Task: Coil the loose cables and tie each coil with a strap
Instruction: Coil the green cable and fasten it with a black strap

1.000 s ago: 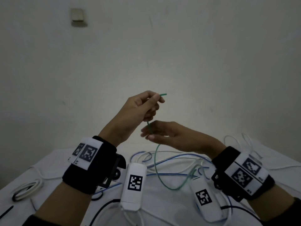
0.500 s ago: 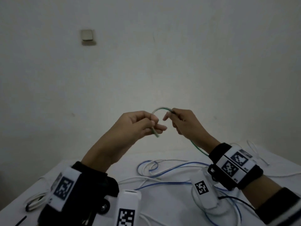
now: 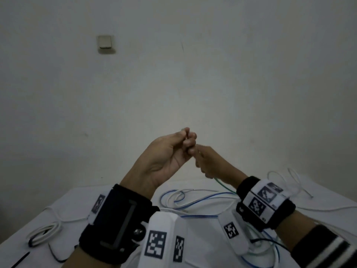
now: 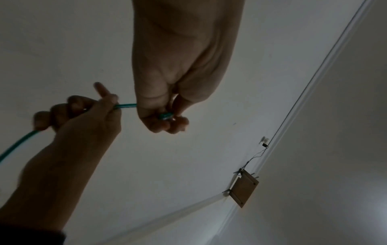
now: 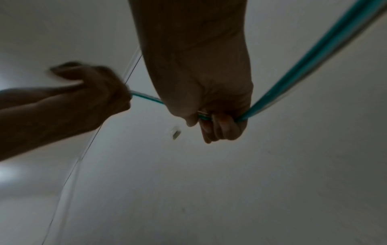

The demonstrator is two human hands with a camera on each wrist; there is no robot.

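Green cable (image 4: 125,105) pinched in left hand (image 3: 166,151) and right hand (image 3: 210,163), both raised.

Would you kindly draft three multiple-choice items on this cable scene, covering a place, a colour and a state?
1. Where is the already bundled white coil?
A. On the table, on the person's left
B. In the right hand
C. On the wall

2. What colour is the cable held between the hands?
A. Red
B. Green
C. Black

3. How is the left hand holding it?
A. Flat and open
B. Not touching it
C. Fingers curled round it

Answers: 1 A, the head view shows it lying there; 2 B, both wrist views show green; 3 C, the left wrist view shows the fingers closed on it, as the right hand is too.
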